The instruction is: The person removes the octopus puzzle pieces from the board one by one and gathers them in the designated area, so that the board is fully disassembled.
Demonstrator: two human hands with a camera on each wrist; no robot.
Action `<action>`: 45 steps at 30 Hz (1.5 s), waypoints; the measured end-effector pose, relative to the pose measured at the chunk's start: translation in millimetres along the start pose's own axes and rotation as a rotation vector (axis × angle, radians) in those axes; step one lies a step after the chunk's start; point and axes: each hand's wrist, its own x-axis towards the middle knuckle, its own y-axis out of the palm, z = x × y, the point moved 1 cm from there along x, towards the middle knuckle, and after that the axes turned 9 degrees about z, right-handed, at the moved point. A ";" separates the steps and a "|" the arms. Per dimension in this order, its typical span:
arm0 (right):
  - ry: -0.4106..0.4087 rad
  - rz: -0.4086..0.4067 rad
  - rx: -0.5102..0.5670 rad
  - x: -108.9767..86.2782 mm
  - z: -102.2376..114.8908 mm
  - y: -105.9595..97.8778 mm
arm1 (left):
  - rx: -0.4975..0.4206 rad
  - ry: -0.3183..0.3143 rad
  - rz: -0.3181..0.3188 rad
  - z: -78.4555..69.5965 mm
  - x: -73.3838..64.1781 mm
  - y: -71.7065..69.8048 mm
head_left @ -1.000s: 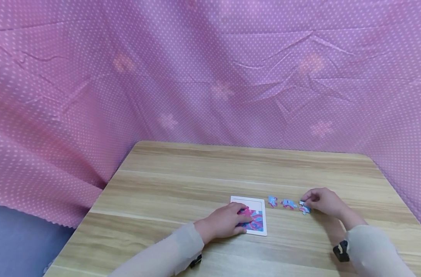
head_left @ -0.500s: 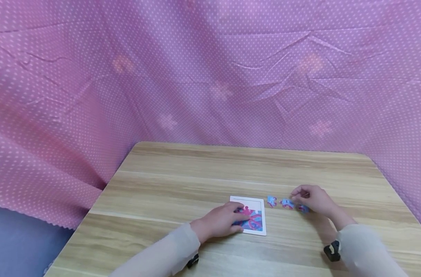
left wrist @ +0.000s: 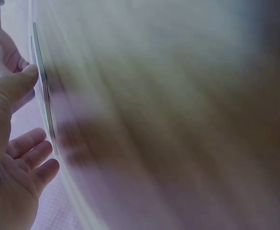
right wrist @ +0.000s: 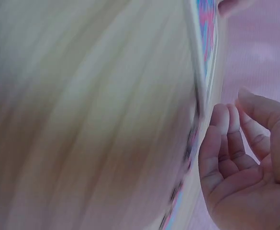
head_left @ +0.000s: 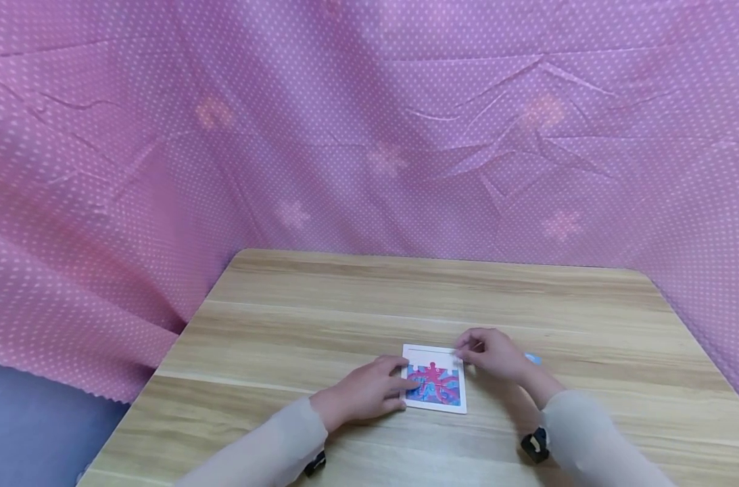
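Observation:
A small white-framed puzzle board (head_left: 431,356) lies on the table; pink and blue octopus pieces (head_left: 435,387) fill its lower part, while its upper part shows white. My left hand (head_left: 369,389) rests at the board's left edge, its fingers spread apart in the left wrist view. My right hand (head_left: 493,353) hovers by the board's upper right corner, fingers loosely bent. No piece shows between its thumb and fingertips (right wrist: 222,115) in the right wrist view. A loose blue puzzle piece (head_left: 533,358) peeks out behind the right wrist; the others are hidden by that hand.
The wood-grain table (head_left: 320,311) extends around the board. A pink dotted curtain (head_left: 369,135) hangs behind and along both sides. In the right wrist view, loose puzzle pieces (right wrist: 191,143) lie in a row beyond the board's corner.
My right hand has moved left from the farthest loose piece, past the middle one, to the board's corner. My left hand has slid left, uncovering more of the octopus picture.

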 end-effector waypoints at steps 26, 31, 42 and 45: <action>-0.040 0.098 -0.109 17.9 40.9 45.0 | 0.008 0.090 -0.008 6.7 -12.8 1.9; -0.047 0.095 -0.113 20.2 42.8 48.3 | 0.005 0.088 -0.006 6.9 -13.6 2.2; -0.037 0.079 -0.062 22.1 48.1 51.2 | -0.010 0.091 -0.010 9.5 -16.1 3.0; -0.050 0.079 -0.024 21.3 47.2 47.7 | 0.008 0.100 -0.026 9.9 -16.1 3.5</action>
